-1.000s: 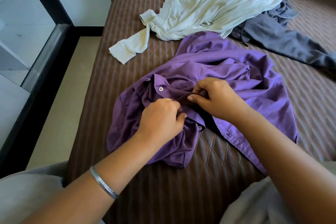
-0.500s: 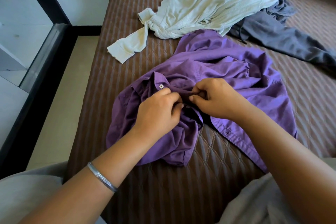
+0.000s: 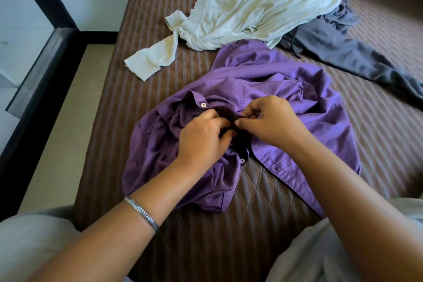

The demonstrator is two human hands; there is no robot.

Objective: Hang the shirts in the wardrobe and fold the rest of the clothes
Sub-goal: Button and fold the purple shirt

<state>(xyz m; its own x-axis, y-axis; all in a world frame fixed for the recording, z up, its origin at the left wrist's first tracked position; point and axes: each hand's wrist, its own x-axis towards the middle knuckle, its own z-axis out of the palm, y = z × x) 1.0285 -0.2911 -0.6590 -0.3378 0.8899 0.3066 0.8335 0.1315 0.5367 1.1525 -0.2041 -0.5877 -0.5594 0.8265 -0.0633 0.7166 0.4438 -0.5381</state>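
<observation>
**Both hands on the purple shirt's front edge**

The bed [image 3: 142,30], in its brown striped quilted cover, fills most of the frame. My purple shirt [image 3: 286,89] lies crumpled at centre. Above it sprawls a cream top [image 3: 251,14], and a grey garment [image 3: 343,55] trails toward the upper right. My left hand [image 3: 203,139] and right hand [image 3: 272,119] meet mid-frame, fingers curled and pinching the shirt's front edge between two white buttons. A silver bracelet [image 3: 142,213] circles my left wrist at lower left.

Bright daylight, perhaps leftward; wide-angle edge distortion.
</observation>
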